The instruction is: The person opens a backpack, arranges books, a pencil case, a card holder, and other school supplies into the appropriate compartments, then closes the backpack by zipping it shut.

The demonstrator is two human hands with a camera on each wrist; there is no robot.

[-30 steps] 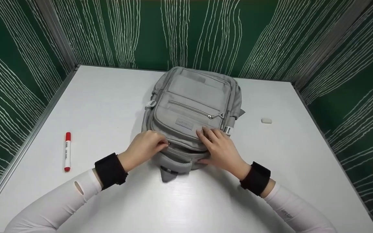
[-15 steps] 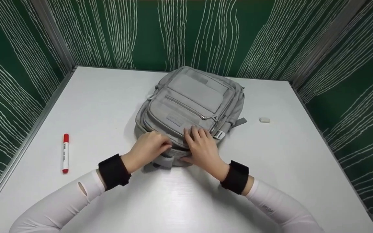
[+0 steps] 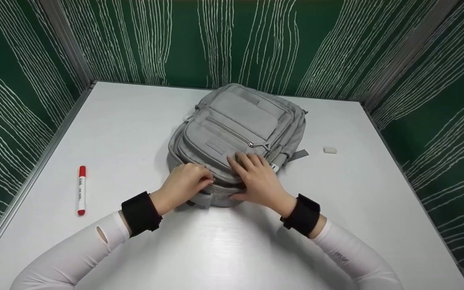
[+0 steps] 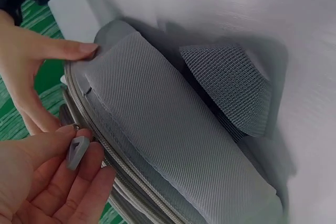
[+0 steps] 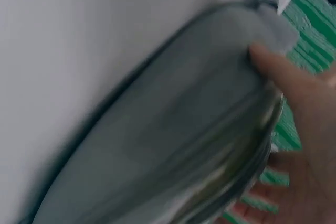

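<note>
Evidently soft, the grey backpack [image 3: 236, 135] lies front side up across the far middle of the white table [image 3: 135, 117], its near end between two hands. There the left hand [image 3: 187, 181] pinches a small zipper pull [image 4: 77, 153] between thumb and fingers, while the right hand [image 3: 261, 181] grips the rim just to the right, thumb on the near side, fingers over the front. A grey strap [image 4: 231, 85] sticks out at the near edge. The cloth should fold and sag rather than resist, so the seam beside the zipper seems the best place to steady it; the bag is probably light, not slippery and hard to break. The pull looks stiff, best pinched flat. A red-capped marker [image 3: 81, 190] lies well to the left, a small white block [image 3: 330, 150] to the right.
</note>
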